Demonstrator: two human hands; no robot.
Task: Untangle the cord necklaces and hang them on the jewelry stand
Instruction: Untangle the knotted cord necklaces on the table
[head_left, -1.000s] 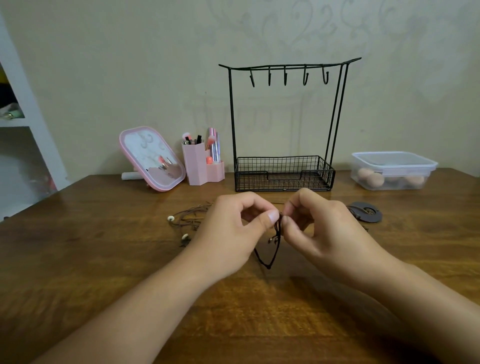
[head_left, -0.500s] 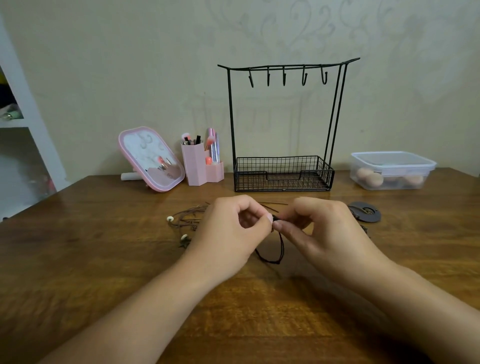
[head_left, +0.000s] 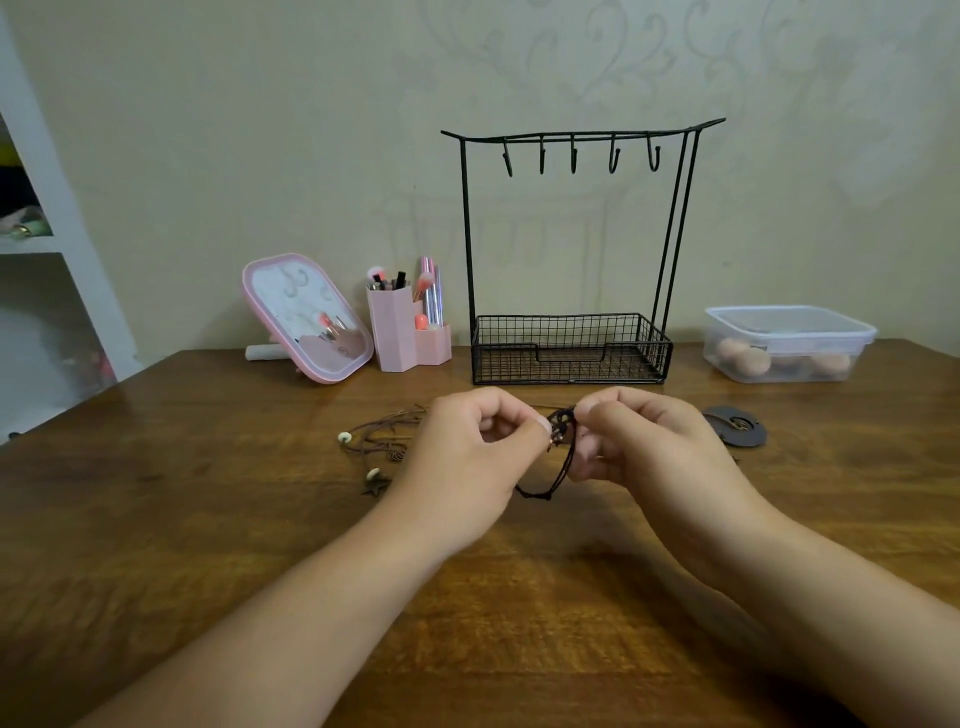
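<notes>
A dark cord necklace (head_left: 558, 457) is pinched at its knotted part between my left hand (head_left: 467, 457) and my right hand (head_left: 644, 447), just above the wooden table (head_left: 208, 519). Its loop hangs down between the hands and touches the table. A tangle of brown cord necklaces (head_left: 379, 441) with white beads and a star charm lies left of my left hand. The black wire jewelry stand (head_left: 571, 343) rises behind the hands, its several hooks (head_left: 574, 156) bare and its basket holding nothing.
A dark round pendant (head_left: 735, 426) lies right of my right hand. At the back stand a pink mirror (head_left: 306, 317), a pink brush holder (head_left: 405, 332) and a clear lidded box (head_left: 789, 343) of sponges. A white shelf (head_left: 47, 249) stands at the far left.
My fingertips have shifted on the dark cord, bunching its knot between them. The hanging loop has swung a little and shortened. The brown tangle has not moved.
</notes>
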